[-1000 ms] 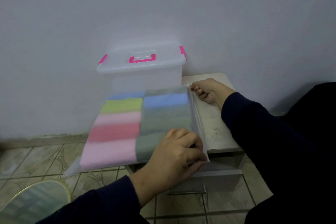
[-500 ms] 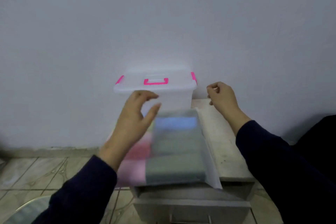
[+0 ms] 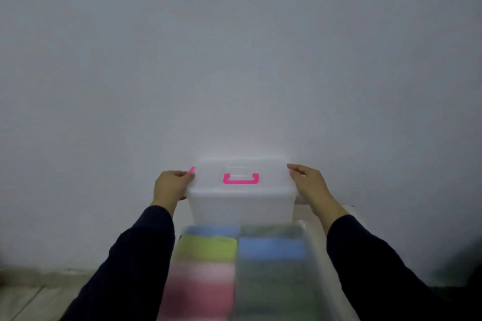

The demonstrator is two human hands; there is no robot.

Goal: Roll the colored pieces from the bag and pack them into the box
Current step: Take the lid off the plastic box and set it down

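Observation:
A clear plastic box (image 3: 240,206) with a lid and a pink handle (image 3: 240,179) stands against the wall. My left hand (image 3: 170,185) grips the box's left end at the pink latch (image 3: 191,170). My right hand (image 3: 309,184) grips its right end, covering the latch there. In front of the box lies a clear bag (image 3: 242,273) with folded colored pieces inside: blue, green, pink, red and grey. Neither hand touches the bag.
The box and bag rest on a small light cabinet top (image 3: 339,216) against a plain white wall (image 3: 234,60). Tiled floor (image 3: 26,297) shows at the lower left. My dark sleeves frame the bag on both sides.
Both hands left the bag and moved forward to the ends of the box. The bag now lies flat on the cabinet. The camera tilted up toward the wall.

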